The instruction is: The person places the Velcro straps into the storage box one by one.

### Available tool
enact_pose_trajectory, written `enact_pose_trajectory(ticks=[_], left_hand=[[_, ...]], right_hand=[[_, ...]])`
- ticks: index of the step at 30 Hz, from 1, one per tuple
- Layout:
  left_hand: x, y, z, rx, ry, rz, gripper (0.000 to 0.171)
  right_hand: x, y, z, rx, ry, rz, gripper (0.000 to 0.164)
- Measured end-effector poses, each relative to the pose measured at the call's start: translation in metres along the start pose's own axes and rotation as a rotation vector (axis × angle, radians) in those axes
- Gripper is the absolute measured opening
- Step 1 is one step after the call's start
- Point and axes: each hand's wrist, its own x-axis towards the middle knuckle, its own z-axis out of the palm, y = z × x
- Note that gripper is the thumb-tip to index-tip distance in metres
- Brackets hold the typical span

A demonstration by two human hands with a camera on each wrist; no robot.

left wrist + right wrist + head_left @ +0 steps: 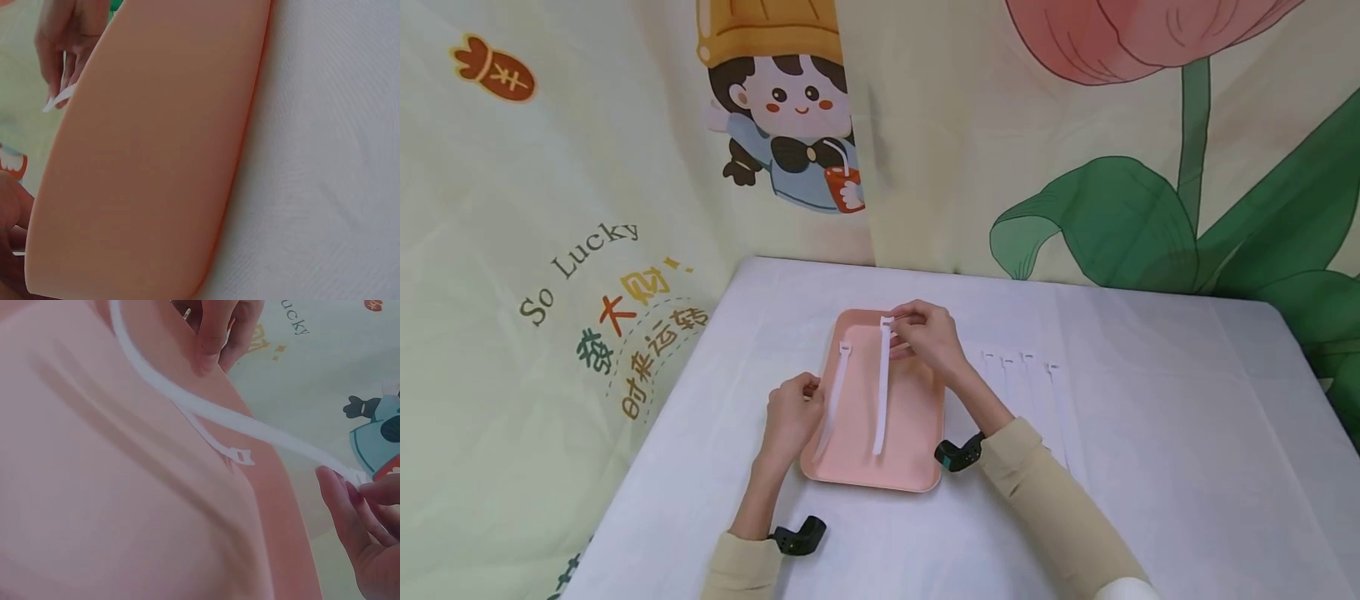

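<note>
A pink tray (850,467) stands on the table, with one white cable tie (835,392) lying along its left side. My left hand (792,412) grips the tray's left edge; the right wrist view shows its thumb (208,359) over the rim. Above the tray, my right hand (928,337) pinches a second white cable tie (882,392) by its head end. That strip's tail hangs toward me, and in the right wrist view it bows above the tray floor and casts a shadow there. In the left wrist view, the tray wall (144,150) hides most of the inside.
Several more white cable ties (1055,400) lie side by side on the white table (1187,458), right of the tray and partly behind my right forearm. A printed cloth (940,167) hangs behind the table's far edge. Each wrist wears a black camera (801,536).
</note>
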Motion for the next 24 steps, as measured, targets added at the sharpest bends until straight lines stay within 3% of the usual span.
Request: enact_pose_trajectory(ticks=[17, 24], left_hand=[[0.001, 0.001, 0.002, 0.001, 0.012, -0.002, 0.019], [0.0, 0.001, 0.002, -0.003, 0.004, -0.009, 0.02]], right_hand=[[0.022, 0.016, 0.021, -0.035, -0.01, 0.062, 0.022], [0.027, 0.028, 0.029, -0.109, 0.01, 0.033, 0.019]])
